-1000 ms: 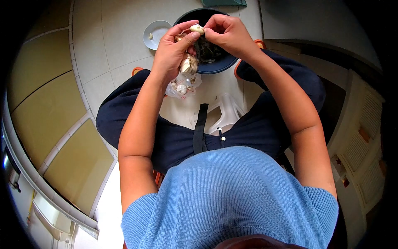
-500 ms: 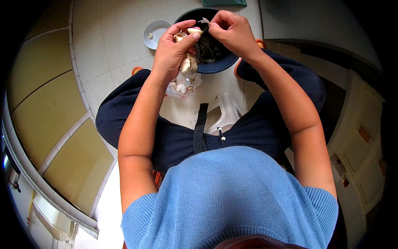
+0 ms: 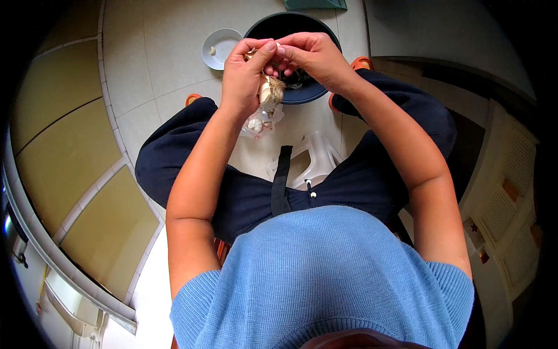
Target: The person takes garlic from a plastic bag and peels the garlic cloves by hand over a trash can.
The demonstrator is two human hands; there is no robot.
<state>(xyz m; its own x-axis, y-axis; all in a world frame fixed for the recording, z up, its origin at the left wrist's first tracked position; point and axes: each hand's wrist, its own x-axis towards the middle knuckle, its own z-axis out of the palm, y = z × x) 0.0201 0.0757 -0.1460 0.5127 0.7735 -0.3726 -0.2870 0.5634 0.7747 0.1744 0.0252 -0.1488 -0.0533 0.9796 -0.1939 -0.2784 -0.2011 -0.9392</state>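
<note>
We sit over a pale tiled floor (image 3: 174,58). On it stands a big dark tub (image 3: 305,98), with dark stuff inside that we can't make out. Our left hand (image 3: 247,75) and our right hand (image 3: 319,61) meet above the tub's left part. Just left of the tub is a white bowl (image 3: 225,57). A clear plastic bag (image 3: 250,134) with garlic in it sits closer to us.

The garlic bulb (image 3: 271,93) is in our left hand, poking out below the curled fingers. A small pale clove (image 3: 278,45) is up at the fingertips, mostly hidden. Our left thumb and pointing finger press together on it, and our right thumb and finger seem to pinch its side. We can't tell if the other right fingers touch anything. The white bowl has one little garlic piece (image 3: 213,50).

This looks like skin-picking work. We should hold the clove snugly, not squash it, and pull the skin gently from a loose edge, over the tub.

We can't read any brand, label or word.
</note>
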